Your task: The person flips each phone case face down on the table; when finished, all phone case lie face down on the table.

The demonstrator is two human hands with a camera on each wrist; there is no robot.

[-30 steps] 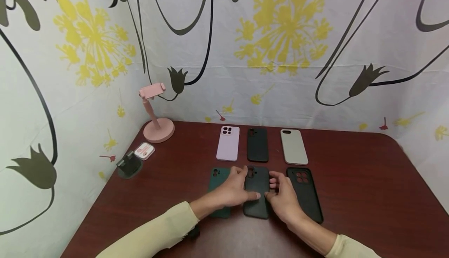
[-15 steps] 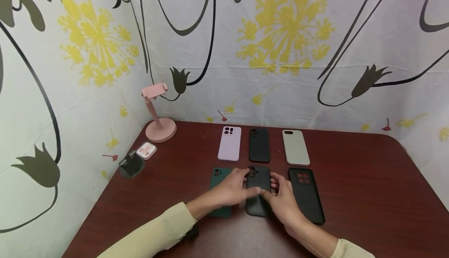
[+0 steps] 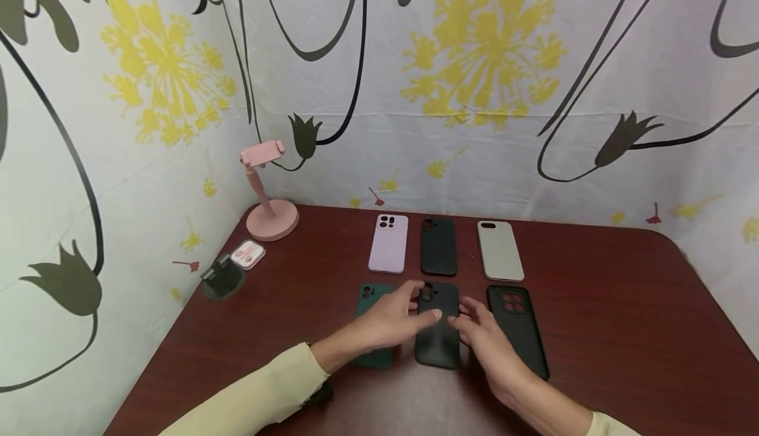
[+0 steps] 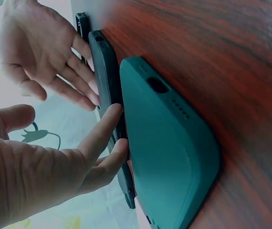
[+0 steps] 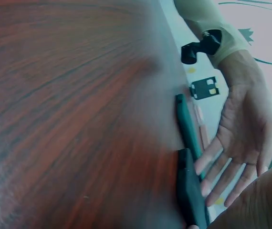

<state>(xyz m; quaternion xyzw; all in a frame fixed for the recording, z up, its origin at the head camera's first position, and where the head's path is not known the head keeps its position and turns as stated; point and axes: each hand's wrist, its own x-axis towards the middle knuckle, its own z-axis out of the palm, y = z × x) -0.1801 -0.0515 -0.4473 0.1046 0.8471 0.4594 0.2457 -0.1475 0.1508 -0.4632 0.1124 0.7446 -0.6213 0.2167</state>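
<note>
Fingers straight on both hands — left hand (image 3: 394,317), right hand (image 3: 483,330) — flanking the matte black silicone phone case (image 3: 437,340); long axis pointing away; left fingertips touching.

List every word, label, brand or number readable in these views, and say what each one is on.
None can be read.
The six phone cases on the table show plain backs, no print.
The small white-and-pink item is too small to tell.
The wall cloth bears only flower patterns.

My left hand (image 3: 394,321), right hand (image 3: 489,337): bare, no rings. Pale yellow long sleeves (image 3: 261,396) both arms. Small black device (image 5: 200,46) on left cuff.
</note>
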